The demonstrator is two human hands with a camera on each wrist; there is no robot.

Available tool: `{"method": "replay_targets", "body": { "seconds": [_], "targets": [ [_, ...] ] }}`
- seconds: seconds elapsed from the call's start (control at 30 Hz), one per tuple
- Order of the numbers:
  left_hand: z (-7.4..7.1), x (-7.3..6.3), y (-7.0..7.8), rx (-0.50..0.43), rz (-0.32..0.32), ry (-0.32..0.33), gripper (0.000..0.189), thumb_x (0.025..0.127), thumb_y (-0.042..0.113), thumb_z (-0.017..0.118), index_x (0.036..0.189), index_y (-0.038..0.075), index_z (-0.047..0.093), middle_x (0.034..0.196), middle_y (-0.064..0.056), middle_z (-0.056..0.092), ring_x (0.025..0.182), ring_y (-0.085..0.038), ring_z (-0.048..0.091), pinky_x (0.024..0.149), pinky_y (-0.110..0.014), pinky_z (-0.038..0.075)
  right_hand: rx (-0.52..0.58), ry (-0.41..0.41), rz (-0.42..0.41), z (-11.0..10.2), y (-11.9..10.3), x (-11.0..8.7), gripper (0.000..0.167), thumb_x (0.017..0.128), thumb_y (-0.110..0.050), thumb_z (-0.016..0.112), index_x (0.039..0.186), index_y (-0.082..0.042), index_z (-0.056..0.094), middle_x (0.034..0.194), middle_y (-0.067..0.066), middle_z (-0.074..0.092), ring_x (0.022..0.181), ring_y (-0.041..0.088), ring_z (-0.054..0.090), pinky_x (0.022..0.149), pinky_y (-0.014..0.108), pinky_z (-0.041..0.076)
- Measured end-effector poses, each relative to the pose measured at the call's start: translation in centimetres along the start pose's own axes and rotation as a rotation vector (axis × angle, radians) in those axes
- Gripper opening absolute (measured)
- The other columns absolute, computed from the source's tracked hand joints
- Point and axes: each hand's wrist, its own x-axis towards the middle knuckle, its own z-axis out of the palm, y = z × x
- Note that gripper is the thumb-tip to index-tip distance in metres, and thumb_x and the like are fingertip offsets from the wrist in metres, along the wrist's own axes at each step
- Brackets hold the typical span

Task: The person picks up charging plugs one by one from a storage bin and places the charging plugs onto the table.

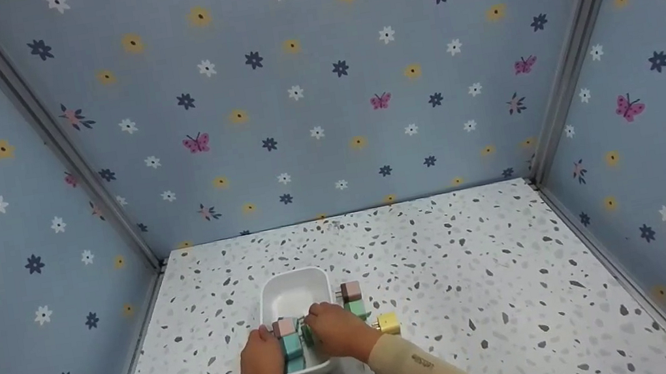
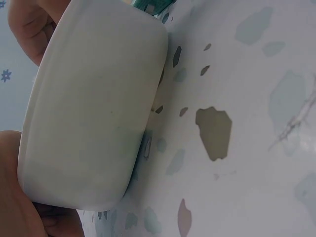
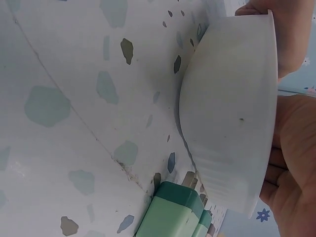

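Note:
A white plastic bin (image 1: 291, 278) sits on the speckled tabletop. My left hand (image 1: 261, 361) grips its left side, thumb near the rim. Along that side inside the bin stands a row of charger plugs, a pink one (image 1: 286, 327) and a teal one (image 1: 292, 345) among them. My right hand (image 1: 334, 328) reaches over the right rim, fingers curled on a dark green charger plug (image 1: 308, 336) inside. Its fingertips are hidden behind the bin wall (image 3: 229, 113) in the right wrist view. In the left wrist view the bin's outer wall (image 2: 98, 108) hides the contents.
Right of the bin lie a brown-pink charger plug (image 1: 351, 291), a light green one (image 1: 356, 309) and a yellow one (image 1: 388, 324), prongs mostly toward the bin. Flower-patterned panels (image 1: 319, 96) enclose the tabletop (image 1: 452, 275) at the back and both sides.

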Motion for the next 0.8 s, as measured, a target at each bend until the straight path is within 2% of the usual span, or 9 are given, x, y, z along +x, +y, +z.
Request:
{"method": "replay_targets", "body": {
  "seconds": [0.2, 0.4, 0.6, 0.8],
  "targets": [
    [-0.03, -0.12, 0.19, 0.003, -0.01, 0.004, 0.054, 0.112, 0.04, 0.029, 0.13, 0.001, 0.061, 0.127, -0.025, 0.066, 0.114, -0.044, 0.064, 0.088, -0.055, 0.049, -0.013, -0.029, 0.006, 0.02, -0.01, 0.32, 0.05, 0.084, -0.023, 0.083, 0.131, -0.016, 0.065, 0.119, -0.002, 0.065, 0.105, 0.012, 0.063, 0.097, 0.026, 0.051],
    [-0.03, -0.06, 0.14, 0.009, -0.013, 0.002, 0.055, 0.112, 0.041, 0.029, 0.127, 0.0, 0.062, 0.121, -0.025, 0.068, 0.109, -0.043, 0.066, 0.084, -0.053, 0.049, -0.029, -0.035, 0.0, 0.15, -0.07, 0.51, 0.05, 0.083, -0.024, 0.083, 0.129, -0.015, 0.066, 0.119, -0.001, 0.065, 0.105, 0.012, 0.063, 0.097, 0.027, 0.051],
    [-0.1, -0.03, 0.02, 0.015, 0.008, 0.009, 0.053, 0.112, 0.039, 0.031, 0.128, -0.002, 0.062, 0.126, -0.027, 0.067, 0.114, -0.046, 0.064, 0.086, -0.056, 0.049, -0.02, -0.041, -0.005, 0.04, -0.18, 0.57, 0.048, 0.083, -0.024, 0.085, 0.127, -0.014, 0.068, 0.116, -0.002, 0.065, 0.102, 0.012, 0.063, 0.095, 0.026, 0.051],
    [-0.14, -0.02, 0.13, 0.006, -0.002, -0.006, 0.055, 0.112, 0.04, 0.03, 0.132, -0.001, 0.06, 0.13, -0.026, 0.065, 0.116, -0.045, 0.064, 0.089, -0.055, 0.049, -0.002, -0.056, 0.005, 0.2, -0.24, 0.75, 0.047, 0.083, -0.024, 0.084, 0.126, -0.015, 0.068, 0.114, -0.002, 0.065, 0.101, 0.011, 0.063, 0.095, 0.025, 0.051]
  ]
}}
